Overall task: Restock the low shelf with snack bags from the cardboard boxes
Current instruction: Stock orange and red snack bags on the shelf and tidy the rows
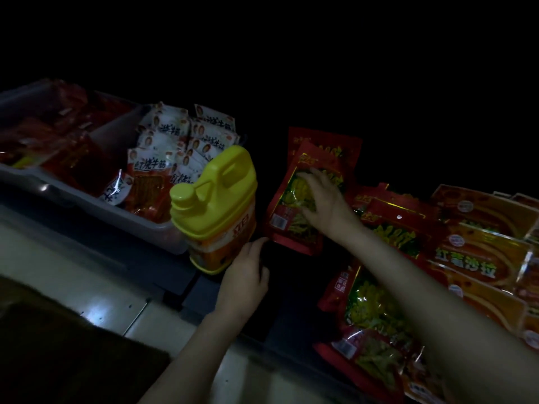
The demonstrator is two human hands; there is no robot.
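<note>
The room is dim and only the shelf front catches light. Just right of the frame's centre the right hand lies on a red snack bag, fingers spread and curved over its clear window, pressing it down onto a second red bag behind it; it looks more like pressing than pinching, though in this gloom I cannot be sure the thumb is not tucked under an edge. Below and left of it, the left hand sits at the base of a yellow jug, fingers loosely bent against its lower side, apparently steadying or nudging it aside; whether it truly grips the jug I cannot tell.

The bag rests on the dark low shelf, its lower corner near the left hand's fingertips. More red bags lie overlapped toward the lower right, with orange packets fanned along the right edge. At the upper left a grey tray holds white sachets and red packs.

The bag should be light, soft and crinkly, with a glossy film that slides easily on its neighbours. The loose filling will shift, so a flat palm settles it well. To lift it, the sealed top or bottom strip seems the firmest hold, since the middle would buckle and crush what is inside
</note>
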